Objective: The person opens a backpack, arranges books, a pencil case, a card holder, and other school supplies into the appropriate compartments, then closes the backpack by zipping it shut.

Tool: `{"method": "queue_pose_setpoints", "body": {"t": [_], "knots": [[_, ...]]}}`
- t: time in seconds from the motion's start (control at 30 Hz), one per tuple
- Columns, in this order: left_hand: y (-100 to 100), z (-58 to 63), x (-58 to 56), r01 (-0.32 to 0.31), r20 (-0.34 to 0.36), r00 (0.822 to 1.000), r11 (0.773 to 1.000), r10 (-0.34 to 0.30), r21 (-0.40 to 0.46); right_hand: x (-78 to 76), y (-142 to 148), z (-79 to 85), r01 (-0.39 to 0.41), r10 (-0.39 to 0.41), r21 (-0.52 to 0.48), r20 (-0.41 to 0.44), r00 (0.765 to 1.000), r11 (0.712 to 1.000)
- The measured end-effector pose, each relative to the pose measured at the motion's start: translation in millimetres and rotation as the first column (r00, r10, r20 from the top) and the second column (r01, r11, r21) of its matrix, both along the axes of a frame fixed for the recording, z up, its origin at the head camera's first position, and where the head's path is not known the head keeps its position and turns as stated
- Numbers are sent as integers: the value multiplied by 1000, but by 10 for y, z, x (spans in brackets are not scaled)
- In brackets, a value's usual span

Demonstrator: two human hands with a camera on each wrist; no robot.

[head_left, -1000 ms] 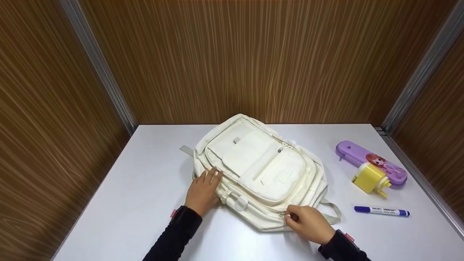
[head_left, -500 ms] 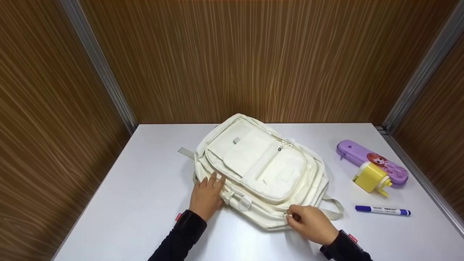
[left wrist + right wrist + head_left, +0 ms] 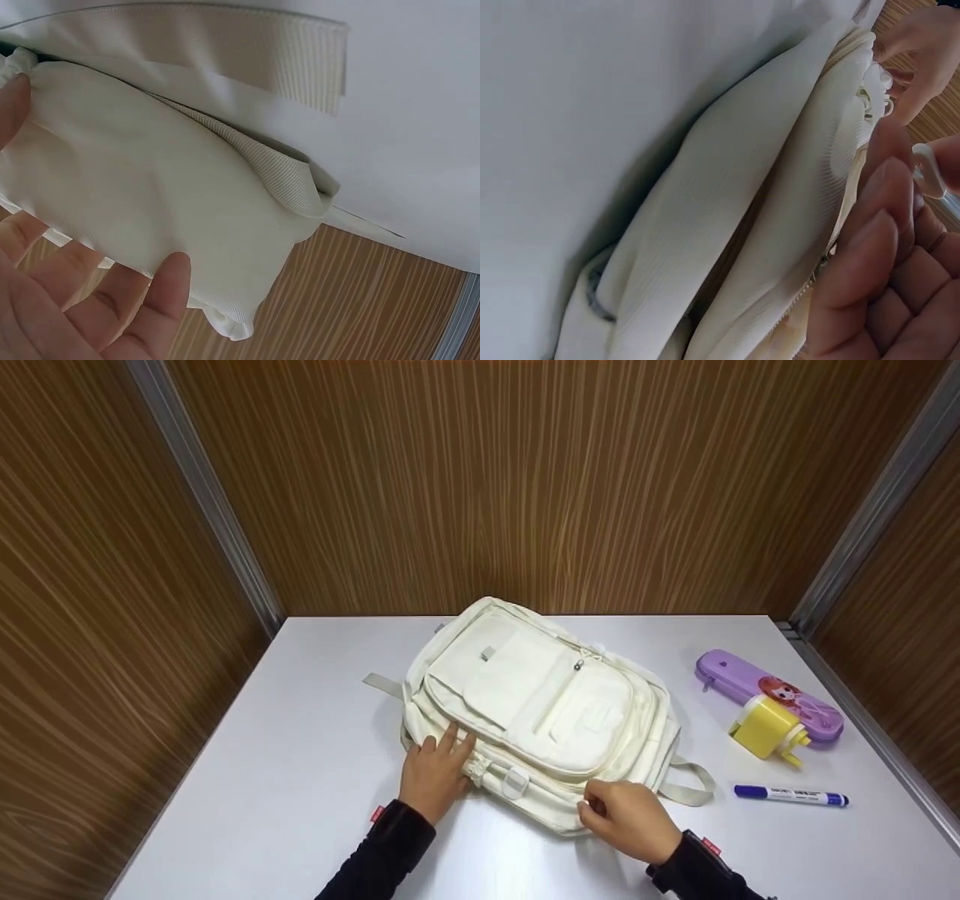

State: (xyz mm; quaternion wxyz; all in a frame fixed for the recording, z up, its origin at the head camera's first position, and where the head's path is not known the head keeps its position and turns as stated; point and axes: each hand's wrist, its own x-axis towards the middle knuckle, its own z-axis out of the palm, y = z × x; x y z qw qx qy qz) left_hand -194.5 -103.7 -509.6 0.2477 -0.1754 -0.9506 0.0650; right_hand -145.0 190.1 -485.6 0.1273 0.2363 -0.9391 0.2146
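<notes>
A cream backpack (image 3: 517, 675) lies front side up on the white table, slanted across the middle in the head view. My left hand (image 3: 439, 772) rests on its near left side, fingers fairly straight on the fabric; in the left wrist view the thumb touches one face of the side panel (image 3: 142, 165) and the fingers the other. At the bag's near right edge, my right hand (image 3: 630, 819) has curled fingers. The right wrist view shows it pinching a pale zipper pull (image 3: 928, 172) between thumb and finger, beside the zipper teeth (image 3: 810, 281).
Right of the bag lie a purple pencil case (image 3: 739, 675), a yellow crank pencil sharpener (image 3: 765, 727) leaning near it, and a blue-capped marker (image 3: 791, 796). Bag straps (image 3: 690, 791) trail onto the table (image 3: 285, 780). Wood-patterned panels (image 3: 525, 487) enclose the table.
My left hand has shifted slightly right and nearer along the bag's side. The right hand, still pinching the zipper pull, has moved a little left in the last half second. The bag has shifted slightly.
</notes>
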Motion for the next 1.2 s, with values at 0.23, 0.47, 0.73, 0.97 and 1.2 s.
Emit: {"method": "queue_pose_setpoints", "body": {"t": [0.23, 0.47, 0.73, 0.97, 1.2], "knots": [[57, 39, 85, -20, 61, 998, 998, 24, -61, -36, -122, 20, 23, -23, -17, -6, 1000, 1000], [129, -9, 151, -24, -35, 999, 997, 21, -76, -39, -99, 26, 76, -78, 60, 34, 996, 995], [146, -26, 181, -31, -64, 998, 996, 26, -86, -1, -60, -18, 47, -54, 135, 49, 997, 990], [148, -30, 191, -14, -61, 998, 998, 10, -65, -37, -85, -51, -16, 5, 96, 115, 993, 995], [189, -40, 216, -23, -71, 997, 998, 18, -63, -53, -182, -24, -31, 28, 57, 65, 998, 998]]}}
